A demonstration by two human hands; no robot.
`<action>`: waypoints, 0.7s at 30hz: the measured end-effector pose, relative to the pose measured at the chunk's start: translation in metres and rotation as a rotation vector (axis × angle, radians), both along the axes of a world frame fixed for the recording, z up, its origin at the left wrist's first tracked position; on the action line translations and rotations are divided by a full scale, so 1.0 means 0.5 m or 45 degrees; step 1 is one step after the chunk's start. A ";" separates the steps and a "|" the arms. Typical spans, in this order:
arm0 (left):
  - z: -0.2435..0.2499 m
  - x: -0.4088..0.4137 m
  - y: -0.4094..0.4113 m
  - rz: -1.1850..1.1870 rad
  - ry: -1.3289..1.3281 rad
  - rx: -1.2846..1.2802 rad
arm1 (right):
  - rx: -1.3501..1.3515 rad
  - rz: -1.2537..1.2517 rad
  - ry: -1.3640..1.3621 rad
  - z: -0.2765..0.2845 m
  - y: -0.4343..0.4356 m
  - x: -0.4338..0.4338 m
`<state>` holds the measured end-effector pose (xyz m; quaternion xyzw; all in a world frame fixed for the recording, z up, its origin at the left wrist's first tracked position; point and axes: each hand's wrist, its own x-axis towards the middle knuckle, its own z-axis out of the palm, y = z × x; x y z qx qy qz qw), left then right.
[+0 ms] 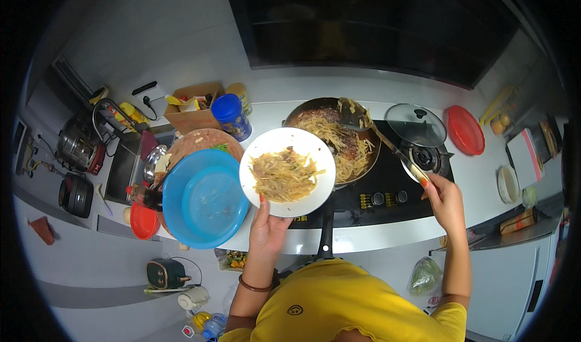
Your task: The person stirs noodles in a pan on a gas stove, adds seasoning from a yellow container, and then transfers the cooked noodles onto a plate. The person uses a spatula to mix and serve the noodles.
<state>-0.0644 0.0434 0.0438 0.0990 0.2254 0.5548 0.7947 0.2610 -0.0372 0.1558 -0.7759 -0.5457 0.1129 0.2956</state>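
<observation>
My left hand (268, 227) grips the near rim of a white plate (261, 149), thumb on top. Cooked potato shreds (285, 175) with bits of green lie on the plate, which is held up beside the frying pan (376, 153). Inside the pan are more potato shreds (356, 167) with a dark reddish residue. My right hand (442, 201) is closed around the handle of a spatula (358, 116). Its dark head, with shreds stuck to it, is over the pan's far right side. The pan's black handle (326, 233) points towards my body.
Left of the plate stands a blue plastic basin (204, 233), partly over a round wooden cutting board (209, 138). A blue-lidded canister (231, 117) and a cardboard box (184, 119) stand behind. Right of the pan are a glass lid (415, 126), a gas burner (424, 159) and a red basin (465, 130).
</observation>
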 end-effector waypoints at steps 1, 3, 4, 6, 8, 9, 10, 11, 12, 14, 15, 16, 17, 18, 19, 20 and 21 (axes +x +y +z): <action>0.003 -0.003 -0.002 0.017 0.022 0.012 | -0.024 -0.012 -0.076 0.003 0.012 0.002; 0.017 -0.012 -0.008 0.062 0.067 0.038 | 0.024 0.085 -0.437 -0.016 0.041 0.018; 0.019 -0.016 -0.008 0.065 0.062 0.052 | 0.092 0.112 -0.569 -0.024 0.053 0.020; 0.026 -0.021 -0.012 0.096 0.057 0.052 | 0.161 0.164 -0.802 -0.046 0.083 0.024; 0.031 -0.026 -0.018 0.125 0.045 0.052 | 0.177 0.181 -0.969 -0.060 0.115 0.014; 0.031 -0.031 -0.020 0.142 0.029 0.046 | 0.214 0.208 -1.035 -0.071 0.134 0.009; 0.031 -0.034 -0.021 0.154 0.015 0.040 | 0.199 0.207 -1.092 -0.082 0.152 0.002; 0.032 -0.036 -0.022 0.164 0.001 0.034 | 0.183 0.205 -1.149 -0.091 0.167 -0.007; 0.032 -0.038 -0.024 0.181 0.008 0.037 | 0.182 0.230 -1.153 -0.098 0.184 -0.023; 0.033 -0.040 -0.028 0.200 0.011 0.042 | 0.189 0.268 -1.186 -0.119 0.212 -0.039; 0.032 -0.042 -0.030 0.200 0.016 0.043 | 0.189 0.300 -1.156 -0.121 0.222 -0.054; 0.030 -0.044 -0.031 0.199 0.020 0.043 | 0.229 0.339 -1.180 -0.118 0.226 -0.069; 0.030 -0.045 -0.031 0.198 0.025 0.044 | 0.200 0.351 -1.240 -0.109 0.226 -0.084; 0.030 -0.046 -0.032 0.200 0.027 0.043 | 0.152 0.397 -1.215 -0.103 0.226 -0.093; 0.030 -0.047 -0.032 0.202 0.030 0.042 | 0.104 0.442 -1.190 -0.098 0.227 -0.098; 0.031 -0.047 -0.032 0.202 0.032 0.041 | 0.091 0.468 -1.207 -0.094 0.223 -0.102; 0.031 -0.047 -0.033 0.206 0.030 0.037 | 0.079 0.496 -1.228 -0.090 0.219 -0.106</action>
